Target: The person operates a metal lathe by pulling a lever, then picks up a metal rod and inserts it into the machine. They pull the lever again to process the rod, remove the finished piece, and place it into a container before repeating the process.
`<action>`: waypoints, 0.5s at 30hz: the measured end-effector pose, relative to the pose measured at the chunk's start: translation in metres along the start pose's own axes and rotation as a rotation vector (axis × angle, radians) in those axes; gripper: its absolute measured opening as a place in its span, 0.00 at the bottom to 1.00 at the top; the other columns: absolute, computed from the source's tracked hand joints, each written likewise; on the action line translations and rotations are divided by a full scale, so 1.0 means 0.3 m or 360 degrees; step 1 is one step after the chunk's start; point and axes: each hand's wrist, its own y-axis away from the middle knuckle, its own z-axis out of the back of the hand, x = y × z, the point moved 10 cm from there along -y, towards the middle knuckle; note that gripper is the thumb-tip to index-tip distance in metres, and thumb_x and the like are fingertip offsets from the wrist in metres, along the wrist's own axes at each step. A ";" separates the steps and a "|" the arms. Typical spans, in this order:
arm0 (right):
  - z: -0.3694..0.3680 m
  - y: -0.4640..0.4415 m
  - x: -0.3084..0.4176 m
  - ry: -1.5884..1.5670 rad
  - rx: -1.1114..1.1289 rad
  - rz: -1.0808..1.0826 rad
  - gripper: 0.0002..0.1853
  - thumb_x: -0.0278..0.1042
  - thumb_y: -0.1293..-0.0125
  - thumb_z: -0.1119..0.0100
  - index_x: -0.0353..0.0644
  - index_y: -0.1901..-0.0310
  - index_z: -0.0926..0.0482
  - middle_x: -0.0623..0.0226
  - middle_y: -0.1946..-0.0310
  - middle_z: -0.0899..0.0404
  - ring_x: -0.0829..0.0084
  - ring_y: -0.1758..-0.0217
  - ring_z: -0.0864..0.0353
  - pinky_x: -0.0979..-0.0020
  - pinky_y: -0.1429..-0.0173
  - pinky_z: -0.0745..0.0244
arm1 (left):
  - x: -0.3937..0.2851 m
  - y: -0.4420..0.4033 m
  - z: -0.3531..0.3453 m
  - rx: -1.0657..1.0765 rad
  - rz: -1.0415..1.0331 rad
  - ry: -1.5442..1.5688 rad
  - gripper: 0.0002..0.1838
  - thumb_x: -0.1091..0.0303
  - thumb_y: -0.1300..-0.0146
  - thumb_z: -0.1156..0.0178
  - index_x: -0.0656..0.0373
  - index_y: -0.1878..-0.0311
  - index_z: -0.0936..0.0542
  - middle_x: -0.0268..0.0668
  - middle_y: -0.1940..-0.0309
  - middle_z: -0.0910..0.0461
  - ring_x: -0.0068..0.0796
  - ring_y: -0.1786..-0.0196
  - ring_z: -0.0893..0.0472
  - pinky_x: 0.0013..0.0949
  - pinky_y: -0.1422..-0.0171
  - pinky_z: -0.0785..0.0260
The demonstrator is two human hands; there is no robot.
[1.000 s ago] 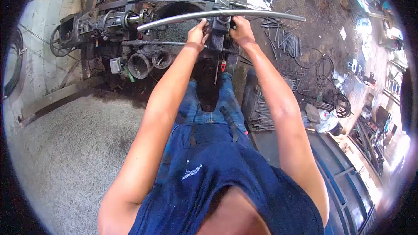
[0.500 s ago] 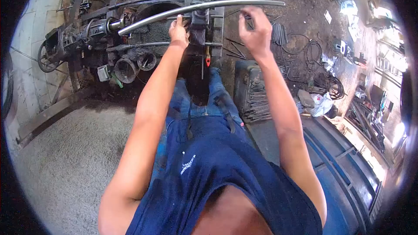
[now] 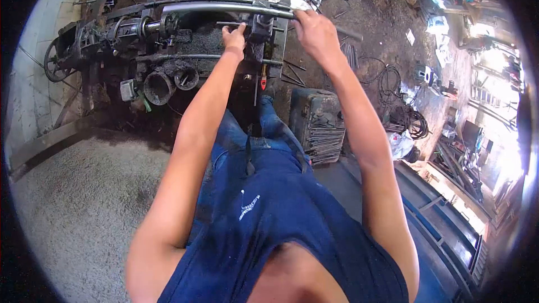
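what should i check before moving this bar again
1. Right hand at the long bar: ok
2. Left hand well clear of the block: not ok, fingertips close beside it
3. Bar firmly held by the block: cannot tell
4. Floor free of loose rods: not ok, several lie to the right
5. Machine switched off: cannot tell
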 end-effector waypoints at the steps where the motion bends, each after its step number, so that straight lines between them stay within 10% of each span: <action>1: -0.012 0.015 0.011 0.0105 0.0118 -0.0172 0.11 0.31 0.37 0.44 0.36 0.55 0.21 0.51 0.67 0.19 0.50 0.64 0.17 0.55 0.59 0.20 | -0.033 0.048 0.001 -0.0053 0.0028 -0.0117 0.39 0.60 0.40 0.32 0.57 0.32 0.42 0.39 0.57 0.22 0.28 0.54 0.25 0.38 0.58 0.29; 5: -0.056 0.095 0.087 0.0151 0.0424 -0.0492 0.11 0.31 0.36 0.48 0.32 0.57 0.24 0.46 0.70 0.19 0.47 0.68 0.16 0.52 0.62 0.19 | -0.022 -0.013 -0.022 0.0083 -0.0120 -0.0117 0.41 0.61 0.35 0.36 0.62 0.28 0.50 0.47 0.43 0.23 0.36 0.41 0.25 0.41 0.34 0.40; 9: -0.024 0.072 0.145 -0.0070 0.0740 -0.0436 0.10 0.35 0.34 0.46 0.37 0.60 0.23 0.46 0.71 0.19 0.46 0.66 0.17 0.48 0.58 0.21 | 0.018 -0.053 -0.029 0.0177 -0.0155 -0.0081 0.39 0.57 0.35 0.36 0.48 0.29 0.48 0.33 0.43 0.25 0.31 0.46 0.26 0.46 0.51 0.34; 12: 0.098 -0.053 0.137 -0.0315 0.0264 -0.0009 0.19 0.30 0.42 0.43 0.39 0.47 0.22 0.43 0.53 0.21 0.48 0.54 0.17 0.54 0.50 0.20 | 0.039 -0.087 -0.015 0.0151 -0.0181 -0.0036 0.42 0.57 0.36 0.35 0.50 0.27 0.50 0.36 0.46 0.22 0.29 0.47 0.26 0.47 0.51 0.33; 14: 0.124 -0.116 0.091 -0.0258 0.0158 0.0150 0.26 0.29 0.44 0.40 0.43 0.41 0.25 0.46 0.43 0.27 0.49 0.43 0.23 0.56 0.41 0.24 | 0.018 -0.107 -0.021 0.0233 -0.0308 -0.0160 0.46 0.56 0.37 0.34 0.53 0.26 0.54 0.41 0.46 0.22 0.31 0.45 0.26 0.47 0.51 0.31; 15: 0.112 -0.134 0.063 -0.0118 0.0126 0.0206 0.31 0.33 0.45 0.37 0.47 0.36 0.27 0.48 0.41 0.28 0.48 0.39 0.26 0.55 0.37 0.28 | -0.025 -0.039 -0.018 0.0164 -0.0311 -0.0013 0.41 0.65 0.36 0.35 0.70 0.31 0.50 0.51 0.52 0.20 0.33 0.54 0.19 0.34 0.49 0.28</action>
